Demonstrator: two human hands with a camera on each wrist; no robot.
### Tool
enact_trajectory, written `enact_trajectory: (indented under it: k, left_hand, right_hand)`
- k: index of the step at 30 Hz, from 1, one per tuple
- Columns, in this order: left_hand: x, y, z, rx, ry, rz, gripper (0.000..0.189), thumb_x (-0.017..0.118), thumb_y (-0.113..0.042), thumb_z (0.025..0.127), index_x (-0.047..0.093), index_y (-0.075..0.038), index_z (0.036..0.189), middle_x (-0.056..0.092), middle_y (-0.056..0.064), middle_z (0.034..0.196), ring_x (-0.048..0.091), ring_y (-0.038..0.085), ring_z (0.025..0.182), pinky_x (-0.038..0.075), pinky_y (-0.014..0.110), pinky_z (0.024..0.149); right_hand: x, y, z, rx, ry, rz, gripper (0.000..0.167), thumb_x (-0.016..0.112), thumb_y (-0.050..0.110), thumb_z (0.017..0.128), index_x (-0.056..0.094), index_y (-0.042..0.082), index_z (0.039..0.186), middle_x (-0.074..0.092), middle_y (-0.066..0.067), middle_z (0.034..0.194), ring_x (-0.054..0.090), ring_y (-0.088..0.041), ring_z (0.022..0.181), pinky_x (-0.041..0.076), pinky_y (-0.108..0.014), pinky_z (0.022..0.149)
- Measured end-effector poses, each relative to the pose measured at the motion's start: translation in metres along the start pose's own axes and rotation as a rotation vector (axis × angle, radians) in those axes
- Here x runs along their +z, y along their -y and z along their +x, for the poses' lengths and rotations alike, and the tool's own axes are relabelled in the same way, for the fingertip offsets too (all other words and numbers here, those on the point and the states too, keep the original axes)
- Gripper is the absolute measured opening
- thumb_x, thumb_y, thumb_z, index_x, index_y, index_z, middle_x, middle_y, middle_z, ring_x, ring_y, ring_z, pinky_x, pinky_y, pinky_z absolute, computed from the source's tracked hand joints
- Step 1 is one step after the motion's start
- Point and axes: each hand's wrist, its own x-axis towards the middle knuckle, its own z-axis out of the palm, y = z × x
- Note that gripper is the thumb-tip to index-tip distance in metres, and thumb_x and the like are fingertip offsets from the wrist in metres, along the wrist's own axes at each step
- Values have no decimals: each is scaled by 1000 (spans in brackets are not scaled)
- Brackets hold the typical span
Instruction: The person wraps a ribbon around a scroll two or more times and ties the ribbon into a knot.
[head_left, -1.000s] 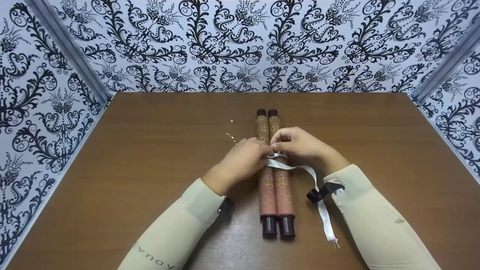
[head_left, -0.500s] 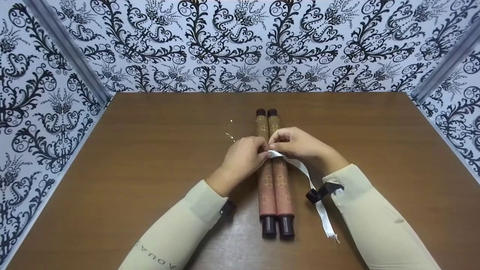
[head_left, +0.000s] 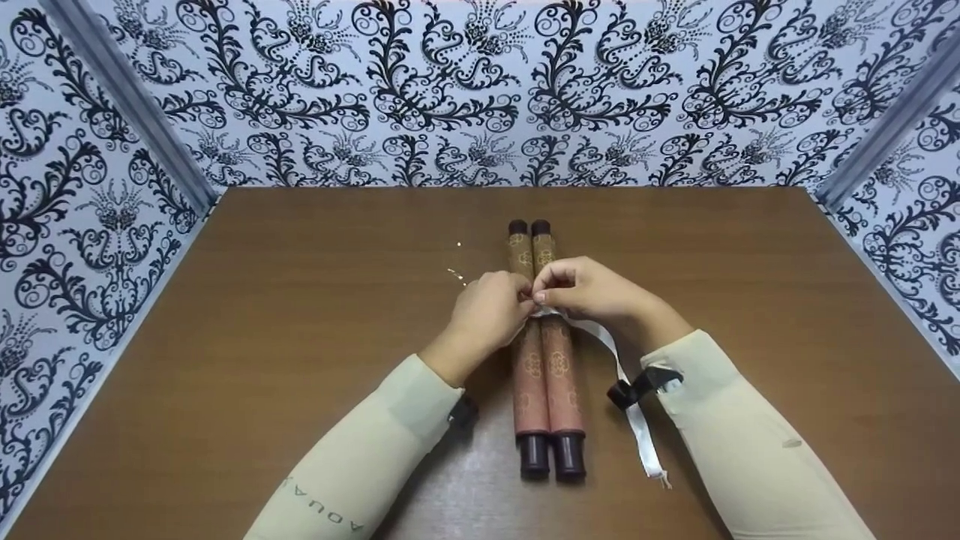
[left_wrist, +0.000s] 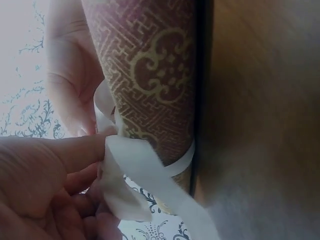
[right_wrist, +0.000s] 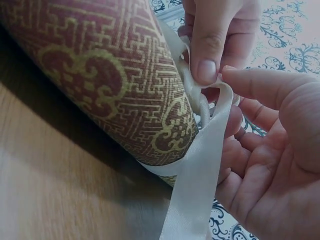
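Note:
Two rolled scrolls (head_left: 547, 375) with gold-patterned cloth and dark knobs lie side by side on the table. A white ribbon (right_wrist: 197, 175) circles them near the middle. My left hand (head_left: 487, 307) is above the ribbon crossing, pinching the ribbon between thumb and fingers. In the left wrist view a fold of ribbon (left_wrist: 132, 155) hangs from that thumb. My right hand (head_left: 600, 289) meets it from the other side; in the right wrist view its thumb and fingers (right_wrist: 250, 87) grip a ribbon loop. The knot area is partly hidden by fingers.
One ribbon tail trails right across the wooden table (head_left: 300, 337), passing under a black wrist strap mount (head_left: 630, 391). Small pale specks (head_left: 456, 276) mark the tabletop left of the scrolls. Patterned panels (head_left: 450, 90) wall the back and sides.
A ribbon strand that lay loose below the left hand is drawn up to the crossing. The left hand has turned slightly and the tail has shifted a little; the right hand stays nearly still.

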Motion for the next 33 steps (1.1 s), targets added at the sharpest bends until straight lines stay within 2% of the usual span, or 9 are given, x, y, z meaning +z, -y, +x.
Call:
enact_trajectory:
  k: [5, 11, 15, 20, 24, 28, 33]
  left_hand:
    - [3, 3, -1, -2, -20, -9, 18, 73, -22, 95, 76, -14, 80, 73, 3, 82, 65, 21, 76, 57, 47, 75]
    - [6, 5, -2, 2, -66, -12, 19, 73, -20, 94, 73, -13, 76, 69, 2, 77, 60, 18, 72, 57, 44, 72]
    - [8, 6, -2, 8, -81, -1, 21, 74, -18, 93, 68, -13, 73, 64, 0, 75, 58, 18, 72, 55, 42, 70]
    - [8, 7, -3, 21, -106, -1, 21, 73, -15, 91, 67, -14, 71, 64, 1, 77, 59, 19, 76, 52, 39, 70]
    - [8, 7, -4, 24, -119, -19, 17, 73, -11, 88, 68, -14, 72, 65, 1, 77, 61, 20, 76, 52, 39, 70]
    - [8, 7, -4, 29, -128, -21, 17, 74, -11, 87, 67, -13, 71, 67, 2, 77, 62, 21, 75, 53, 39, 70]
    - [8, 8, -4, 23, -130, -19, 19, 75, -11, 86, 65, -13, 70, 65, 1, 75, 59, 20, 74, 52, 40, 69]
  right_hand:
    - [1, 0, 0, -4, 4, 9, 15, 70, 9, 97, 69, -4, 105, 64, 4, 81, 52, -6, 63, 42, -19, 58]
    - [2, 0, 0, 18, 2, 29, 14, 70, 10, 97, 69, -1, 104, 63, 3, 80, 53, -6, 65, 44, -20, 60]
    - [2, 1, -2, 15, 18, 73, 14, 70, 11, 98, 69, -1, 105, 64, 1, 80, 55, -7, 64, 45, -21, 59]
    - [4, 1, -3, -20, 40, 140, 12, 64, 8, 102, 66, -3, 104, 63, -1, 77, 52, -9, 59, 43, -22, 56]
    - [5, 1, -3, 35, 7, 206, 10, 58, 7, 104, 65, 1, 103, 62, -1, 75, 50, -9, 57, 45, -22, 56]
    - [6, 2, -3, 76, -4, 196, 10, 56, 5, 105, 64, 1, 109, 65, -2, 80, 51, -8, 58, 45, -21, 55]
    - [4, 4, -4, 70, 24, 150, 16, 61, 5, 102, 63, -3, 116, 68, -3, 87, 56, -9, 63, 46, -20, 57]
